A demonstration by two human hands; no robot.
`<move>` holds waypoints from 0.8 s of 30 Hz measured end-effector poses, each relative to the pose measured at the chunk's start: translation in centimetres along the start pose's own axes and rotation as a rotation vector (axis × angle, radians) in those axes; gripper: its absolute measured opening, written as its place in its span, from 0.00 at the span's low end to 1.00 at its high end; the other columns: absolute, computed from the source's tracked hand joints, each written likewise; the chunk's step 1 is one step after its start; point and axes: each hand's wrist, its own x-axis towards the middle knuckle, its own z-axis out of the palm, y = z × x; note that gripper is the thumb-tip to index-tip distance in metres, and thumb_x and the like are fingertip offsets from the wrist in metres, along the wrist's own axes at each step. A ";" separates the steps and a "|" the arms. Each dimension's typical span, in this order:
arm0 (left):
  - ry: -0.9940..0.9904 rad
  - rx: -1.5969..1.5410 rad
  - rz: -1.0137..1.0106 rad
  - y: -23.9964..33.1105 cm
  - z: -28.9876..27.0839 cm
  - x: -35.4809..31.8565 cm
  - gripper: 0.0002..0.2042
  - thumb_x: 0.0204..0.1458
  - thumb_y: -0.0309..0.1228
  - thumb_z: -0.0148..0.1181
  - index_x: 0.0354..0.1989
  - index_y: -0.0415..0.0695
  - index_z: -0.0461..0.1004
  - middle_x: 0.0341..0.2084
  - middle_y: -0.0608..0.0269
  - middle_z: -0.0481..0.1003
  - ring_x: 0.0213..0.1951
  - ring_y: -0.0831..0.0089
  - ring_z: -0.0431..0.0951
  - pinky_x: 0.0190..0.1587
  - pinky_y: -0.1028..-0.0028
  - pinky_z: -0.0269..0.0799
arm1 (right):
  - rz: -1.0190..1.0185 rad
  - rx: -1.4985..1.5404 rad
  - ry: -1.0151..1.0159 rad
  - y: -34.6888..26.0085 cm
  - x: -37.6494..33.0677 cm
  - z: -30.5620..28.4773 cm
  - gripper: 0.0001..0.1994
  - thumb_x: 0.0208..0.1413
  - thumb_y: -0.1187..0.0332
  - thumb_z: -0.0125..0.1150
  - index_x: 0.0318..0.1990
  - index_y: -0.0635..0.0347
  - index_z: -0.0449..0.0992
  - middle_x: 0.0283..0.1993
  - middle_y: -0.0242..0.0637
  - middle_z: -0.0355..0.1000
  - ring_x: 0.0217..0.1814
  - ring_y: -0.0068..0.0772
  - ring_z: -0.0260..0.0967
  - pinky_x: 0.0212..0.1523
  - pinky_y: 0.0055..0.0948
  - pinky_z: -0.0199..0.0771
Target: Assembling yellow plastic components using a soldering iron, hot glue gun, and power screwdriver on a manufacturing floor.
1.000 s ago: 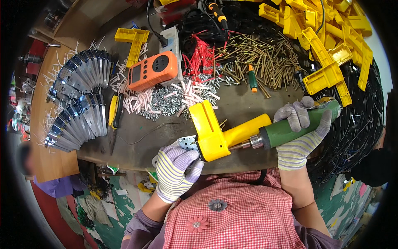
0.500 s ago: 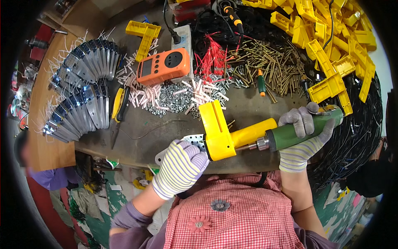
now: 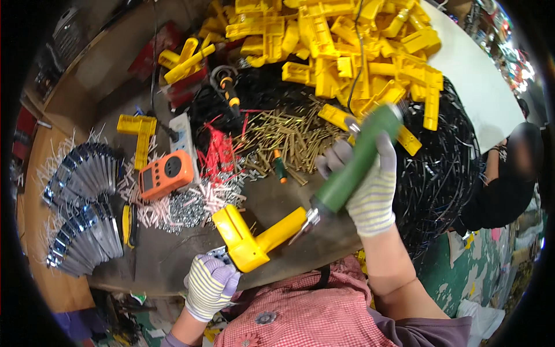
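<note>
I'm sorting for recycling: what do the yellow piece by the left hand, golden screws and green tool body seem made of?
Yellow piece: probably moulded plastic, smooth and slightly glossy, judging by its even colour and soft highlights. Golden screws: metal, shiny; brass or plated steel, the glint fits both. Green tool body: likely plastic, smooth, though painted metal is possible and blur hides detail.

Assembly workshop: bench (image 3: pixel 167 251) with heaped screws (image 3: pixel 283 136), yellow casings (image 3: pixel 319 40), pliers (image 3: pixel 126 226), green power screwdriver (image 3: pixel 350 172)

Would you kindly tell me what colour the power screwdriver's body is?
The power screwdriver's body is green, clearest in the head view.
</note>
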 end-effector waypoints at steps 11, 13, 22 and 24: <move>-0.002 -0.070 -0.046 0.4 0.5 0.0 0.12 0.42 0.26 0.65 0.36 0.44 0.71 0.27 0.59 0.71 0.29 0.55 0.70 0.38 0.56 0.68 | -0.426 -2.386 0.371 1.7 14.0 0.3 0.33 0.52 0.69 0.61 0.67 0.57 0.60 0.49 0.53 0.74 0.47 0.51 0.76 0.46 0.47 0.78; -0.005 0.003 -0.078 1.5 -0.2 0.6 0.09 0.47 0.27 0.67 0.35 0.41 0.74 0.31 0.52 0.75 0.37 0.49 0.74 0.44 0.56 0.72 | -0.368 -2.425 0.264 0.6 13.0 0.2 0.25 0.52 0.68 0.62 0.59 0.58 0.69 0.48 0.52 0.74 0.48 0.50 0.75 0.46 0.47 0.78; 0.049 0.049 -0.053 1.5 -0.3 0.6 0.11 0.46 0.25 0.69 0.35 0.42 0.73 0.30 0.53 0.74 0.35 0.50 0.74 0.40 0.56 0.73 | -0.887 -2.523 0.891 -22.6 -3.0 -2.5 0.13 0.51 0.59 0.65 0.32 0.61 0.78 0.30 0.47 0.76 0.36 0.50 0.74 0.40 0.43 0.72; 0.066 0.039 -0.042 1.4 -0.2 0.9 0.10 0.46 0.25 0.68 0.35 0.42 0.73 0.30 0.53 0.74 0.35 0.51 0.74 0.40 0.56 0.73 | -0.544 -2.585 0.823 -26.6 -5.0 -4.8 0.13 0.49 0.60 0.67 0.31 0.62 0.78 0.30 0.49 0.75 0.36 0.52 0.73 0.39 0.43 0.72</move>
